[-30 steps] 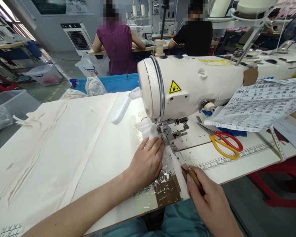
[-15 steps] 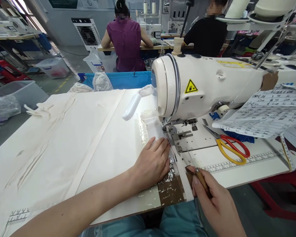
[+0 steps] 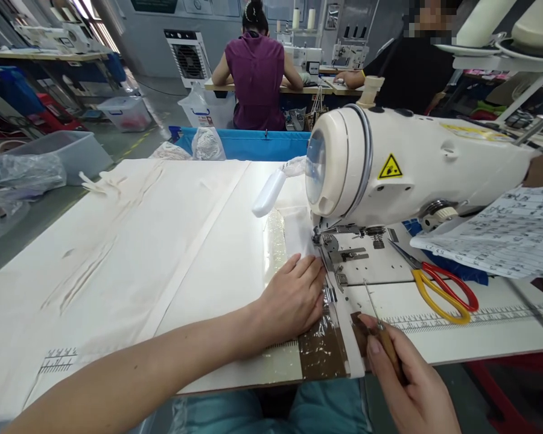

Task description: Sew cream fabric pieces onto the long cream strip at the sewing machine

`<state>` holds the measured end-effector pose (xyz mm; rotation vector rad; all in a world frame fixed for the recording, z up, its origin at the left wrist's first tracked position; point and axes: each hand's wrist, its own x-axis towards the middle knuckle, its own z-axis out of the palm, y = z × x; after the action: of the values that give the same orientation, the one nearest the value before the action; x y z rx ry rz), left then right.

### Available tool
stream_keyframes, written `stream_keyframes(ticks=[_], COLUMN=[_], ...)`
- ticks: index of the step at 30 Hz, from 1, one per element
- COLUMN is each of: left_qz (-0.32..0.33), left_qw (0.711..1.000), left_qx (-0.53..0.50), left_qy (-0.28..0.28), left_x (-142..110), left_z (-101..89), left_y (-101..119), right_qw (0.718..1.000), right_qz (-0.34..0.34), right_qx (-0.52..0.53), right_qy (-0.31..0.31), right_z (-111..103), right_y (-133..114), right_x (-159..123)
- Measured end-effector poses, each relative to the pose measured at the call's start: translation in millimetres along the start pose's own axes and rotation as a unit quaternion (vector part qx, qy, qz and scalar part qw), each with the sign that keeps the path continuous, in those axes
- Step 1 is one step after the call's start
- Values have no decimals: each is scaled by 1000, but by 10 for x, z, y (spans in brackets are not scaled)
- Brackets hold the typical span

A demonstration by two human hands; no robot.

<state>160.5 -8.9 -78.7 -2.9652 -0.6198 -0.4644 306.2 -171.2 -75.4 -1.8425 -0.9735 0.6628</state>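
My left hand [image 3: 294, 295] lies flat, palm down with fingers stretched out, on a piece of white fabric [image 3: 297, 232] just in front of the needle area of a sewing machine [image 3: 402, 157]. A narrow white strip [image 3: 347, 337] runs from the presser foot [image 3: 319, 236] toward the table's front edge, to the right of that hand. Between the thumb and fingers of my right hand [image 3: 405, 374] is an awl [image 3: 389, 349] with a wooden handle, its thin metal tip pointing up toward the machine bed. Brown tape [image 3: 321, 355] covers the table beside the strip.
Red-and-yellow scissors [image 3: 443, 292] lie right of the machine bed, near papers with handwriting [image 3: 511, 232]. Large white cloth [image 3: 131, 241] spreads over the left side. A translucent white object [image 3: 269, 193] rests behind my left hand. Two people sit at machines farther back.
The camera view has turned slightly left, so the scene sits farther right. Both hands keep nearly the same places beside the machine, and the awl stays in my right hand.
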Motion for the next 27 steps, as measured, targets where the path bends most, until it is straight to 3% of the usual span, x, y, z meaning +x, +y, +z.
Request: stream_keyframes(ticks=[7,13,15,19,22,27], left_qz=[-10,-30,-39,-36,-23,-24], left_qw=[1000,998,998,997,998,998], left_qx=[-10,-46,-57,-61,-56,-58], left_qy=[7,11,3,-12,-1,5], left_x=[27,82,98,112,111,112], left_z=[62,71,54,35,41,53], left_y=[-82,-157,-177,-213,-228,-231], right_qw=[997,989,974,919,890,875], right_qz=[8,-118,-197,-349,-386,-390], right_qx=[-48,-83,-108,-182,-242,-286], right_qy=[51,24,-1,-16,-4,12], right_z=[52,169,232,365,439,505], right_y=[-148,-139,-120,-105,-113,-139], right_x=[30,160,243,402,463,500])
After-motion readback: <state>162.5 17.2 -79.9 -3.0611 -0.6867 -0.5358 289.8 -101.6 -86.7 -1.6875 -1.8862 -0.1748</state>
